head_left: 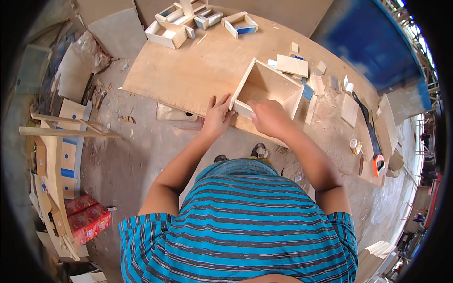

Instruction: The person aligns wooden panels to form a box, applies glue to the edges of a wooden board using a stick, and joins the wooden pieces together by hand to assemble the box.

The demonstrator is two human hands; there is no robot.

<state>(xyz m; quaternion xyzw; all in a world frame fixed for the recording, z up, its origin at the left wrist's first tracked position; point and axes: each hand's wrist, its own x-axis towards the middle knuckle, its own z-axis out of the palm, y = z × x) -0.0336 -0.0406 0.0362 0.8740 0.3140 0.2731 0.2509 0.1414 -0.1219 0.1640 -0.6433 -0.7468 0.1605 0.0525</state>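
An open-topped wooden box [276, 78] stands near the front edge of the wooden worktable [174, 70]. Against its near left corner rests my left hand [218, 117], the fingers stretched out and the thumb side touching the wood. My right hand [272, 118] is closed at the top edge of the box's near wall. What sits inside those curled fingers, if anything, is hidden. Light wood shows on the box's walls, and its inside looks bare.
Several small wooden boxes [167, 34] stand at the table's far left. Wood offcuts [292, 65] lie right of the box. An orange-handled saw [378, 165] and a small container [355, 145] are at the right. Red packages [87, 219] and a wooden frame [66, 132] are at left.
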